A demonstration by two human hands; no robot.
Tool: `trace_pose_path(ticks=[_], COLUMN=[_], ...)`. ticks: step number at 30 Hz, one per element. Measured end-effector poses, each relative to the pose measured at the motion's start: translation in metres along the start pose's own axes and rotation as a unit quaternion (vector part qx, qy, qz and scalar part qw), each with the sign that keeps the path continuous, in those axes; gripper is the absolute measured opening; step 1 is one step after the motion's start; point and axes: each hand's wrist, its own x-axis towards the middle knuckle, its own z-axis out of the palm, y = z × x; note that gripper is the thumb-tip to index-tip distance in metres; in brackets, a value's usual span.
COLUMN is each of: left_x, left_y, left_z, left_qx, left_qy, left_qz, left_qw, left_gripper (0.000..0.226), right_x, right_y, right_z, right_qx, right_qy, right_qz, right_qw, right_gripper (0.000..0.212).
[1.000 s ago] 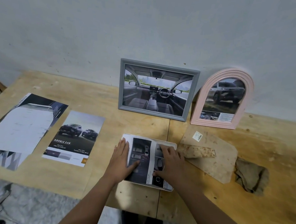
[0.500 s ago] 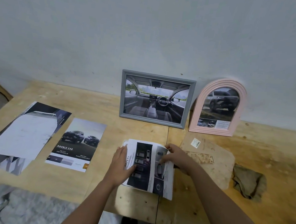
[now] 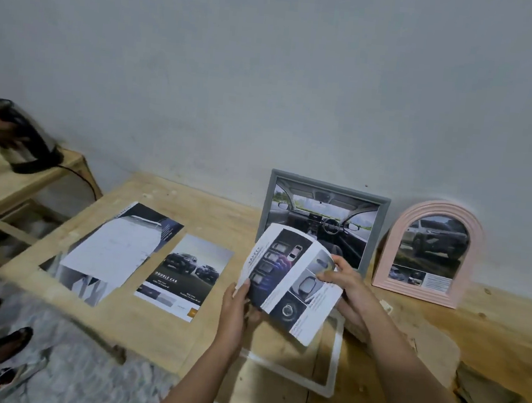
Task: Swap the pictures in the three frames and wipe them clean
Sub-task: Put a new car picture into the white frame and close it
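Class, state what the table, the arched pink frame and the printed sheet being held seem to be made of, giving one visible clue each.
Table: bare wood, likely plywood, matt; pale grain, stains and a board seam show.
Arched pink frame: moulded plastic or painted wood, cannot tell which; even matt colour, ribbed ridges.
Sheet: thin printed paper, perhaps coated; it curls where held.

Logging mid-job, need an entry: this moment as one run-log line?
left hand: pinches glossy printed car-safety sheet | right hand: grips same sheet | sheet: held above white rectangular frame | frame: flat on wooden table
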Motion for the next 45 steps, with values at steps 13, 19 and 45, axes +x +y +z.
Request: trace_pose_path(ticks=[13, 19, 45], left_x=[0.004, 0.038, 0.206], left_y=[0.091, 0.131, 0.223], left_z=[-0.072, -0.121, -0.352], left_qx=[-0.142, -0.127, 0.355], left_qy=[0.054, 0.086, 0.098], left_qz=[0.086, 0.104, 0.069], left_qw=[0.985, 0.983, 0.927], left_gripper=[0.051, 0.019, 0.03], right_x=[0.047, 0.085, 0.204], right_y=[0.027, 0.047, 0.141], right_z=[0.091, 0.157, 0.397], right_qx=[-0.097, -0.116, -0.486], right_qy=[0.049, 0.026, -0.1], right_qz=[0.01, 0.034, 0.201], right_qw=[0.994, 0.992, 0.845], right_gripper=[0.035, 0.034, 0.016])
